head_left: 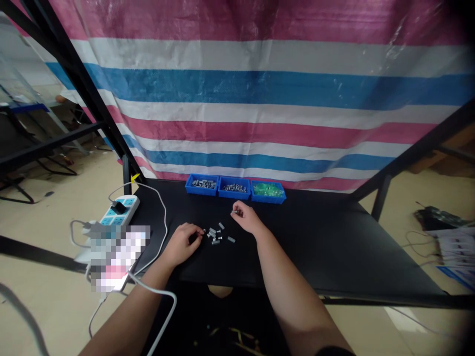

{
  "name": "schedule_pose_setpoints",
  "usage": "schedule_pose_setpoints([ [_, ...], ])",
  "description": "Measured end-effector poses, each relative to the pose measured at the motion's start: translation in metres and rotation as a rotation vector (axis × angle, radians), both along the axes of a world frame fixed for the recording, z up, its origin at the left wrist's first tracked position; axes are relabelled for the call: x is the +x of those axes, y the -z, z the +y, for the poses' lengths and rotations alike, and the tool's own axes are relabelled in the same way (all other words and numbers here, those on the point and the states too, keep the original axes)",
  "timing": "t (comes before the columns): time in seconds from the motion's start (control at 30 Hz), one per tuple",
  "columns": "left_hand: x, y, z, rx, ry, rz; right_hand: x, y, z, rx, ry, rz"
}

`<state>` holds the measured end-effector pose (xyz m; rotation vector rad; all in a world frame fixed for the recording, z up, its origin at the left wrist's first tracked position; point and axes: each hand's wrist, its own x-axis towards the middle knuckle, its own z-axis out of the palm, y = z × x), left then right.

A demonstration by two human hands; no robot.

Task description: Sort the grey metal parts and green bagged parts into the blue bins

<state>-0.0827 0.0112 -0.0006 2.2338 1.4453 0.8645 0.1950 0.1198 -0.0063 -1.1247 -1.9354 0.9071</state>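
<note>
Small-part handling appears in hand: the right hand (245, 217) pinches a grey piece (234, 212) before the blue trays (233, 196), the left hand (182, 243) draws fingertips together beside loose parts (213, 231), grip undeterminable, and the next move seemingly calls for fine fingertip control.

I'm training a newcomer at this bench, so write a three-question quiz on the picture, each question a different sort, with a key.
1. Multiple choice: in the row of blue bins, which one holds the green items?
A. left
B. middle
C. right

2. True or false: the power strip lies to the right of the blue bins.

3. Fill in: the ____ hand is nearer the blue bins.

Key:
1. C.
2. False; the power strip lies to their left.
3. Right; the left hand is beside the loose pieces.
</note>
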Motion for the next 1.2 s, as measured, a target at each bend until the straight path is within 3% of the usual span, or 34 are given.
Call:
schedule_pose_setpoints([
  [0.27, -0.001, 0.002, 0.000, 0.005, 0.000, -0.001, 0.000, 0.003, 0.005, 0.060, 0.010, -0.019],
  [0.43, 0.000, 0.001, 0.000, 0.003, -0.005, -0.007, 0.000, 0.005, 0.005, 0.208, 0.099, -0.135],
  [0.6, 0.001, 0.001, 0.000, 0.009, -0.001, -0.018, -0.001, 0.008, 0.006, 0.167, 0.179, -0.274],
  [0.9, 0.001, 0.001, 0.014, -0.075, -0.107, -0.238, -0.017, 0.006, -0.004, 0.064, 0.010, 0.101],
  [1.07, 0.005, 0.005, 0.021, -0.084, -0.148, -0.215, -0.020, 0.003, -0.004, 0.090, -0.061, 0.079],
  [1.2, 0.007, 0.002, 0.016, -0.055, -0.123, -0.114, -0.018, 0.000, -0.003, 0.110, -0.036, 0.058],
])
